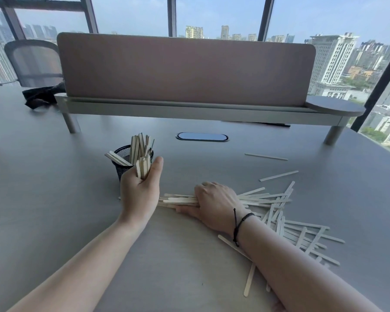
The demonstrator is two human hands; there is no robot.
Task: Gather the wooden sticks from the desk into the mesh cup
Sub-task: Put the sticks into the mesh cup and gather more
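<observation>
Head view. The mesh cup (124,162) stands on the table (54,199), already crowded with upright wooden sticks (139,146), two or three of which lean out over its near-left rim. The left hand (140,192), just in front of the cup, has its grip closed around a small bundle of sticks (142,167), thumb raised beside the cup's right rim, the bundle tips level with the rim. The forearm runs back from the cup toward the viewer, wrist straight, palm turned inward.

Likely risks, as judged here: pushing the bundle into the packed cup may catch on the leaning sticks and tip them out, or nudge the light cup over; a loose hold may let sticks slip from the bottom of the fist.

The right hand (214,203), to the right of the cup and nearer the viewer, lies palm down with its grip pressed on a flat sheaf of sticks (180,200), fingers curled over it. A cord bracelet (240,224) circles the wrist. The loose pile (302,230) fans out farther right of the cup, partly under the forearm, which may scatter it; two strays (277,165) lie beyond.
</observation>
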